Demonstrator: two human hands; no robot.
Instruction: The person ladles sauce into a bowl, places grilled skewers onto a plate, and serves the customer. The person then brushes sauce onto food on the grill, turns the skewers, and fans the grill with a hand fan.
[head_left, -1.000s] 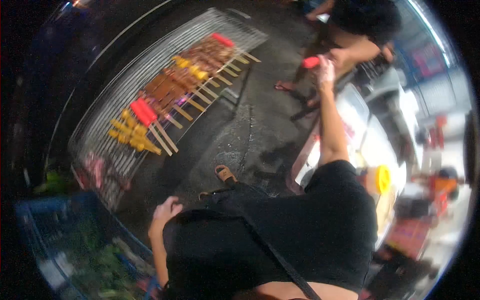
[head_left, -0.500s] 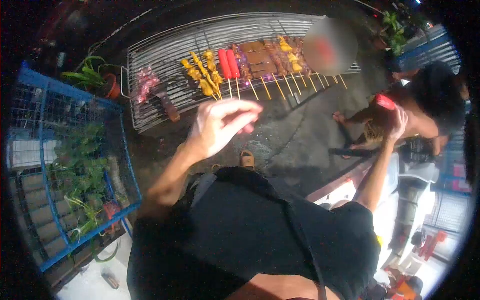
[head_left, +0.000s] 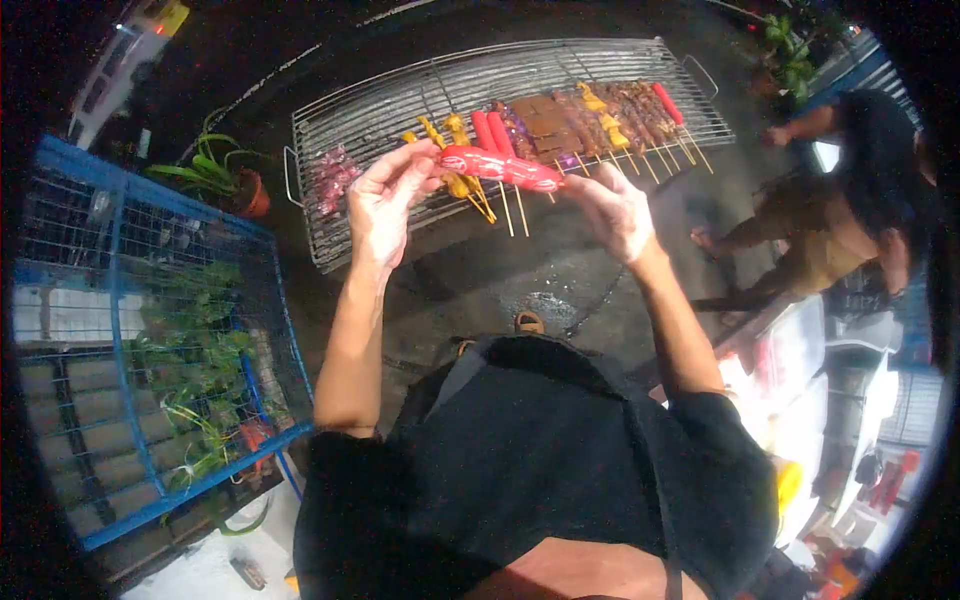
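Observation:
A shiny red sausage-like piece [head_left: 500,168] is stretched level between my two hands. My left hand [head_left: 388,200] pinches its left end, and my right hand [head_left: 615,212] pinches its right end. Behind it lies a long wire grill [head_left: 385,105] with skewers in a row. Two red hotdogs on sticks [head_left: 490,132] are beside yellow skewers [head_left: 455,130]. Brown flat pieces [head_left: 538,122], dark meat skewers [head_left: 645,110] and another red hotdog [head_left: 667,103] lie farther right. Pinkish meat [head_left: 331,178] rests at the grill's left end.
A blue wire fence [head_left: 118,330] with plants behind it is at the left, near a potted plant [head_left: 252,193]. Another person [head_left: 860,190] sits or crouches at the right. Clear plastic containers [head_left: 790,345] and a yellow lid [head_left: 789,484] are at the lower right.
My left hand has risen to the red piece and taken its left end. My right hand has brought it from the right to the front of the grill.

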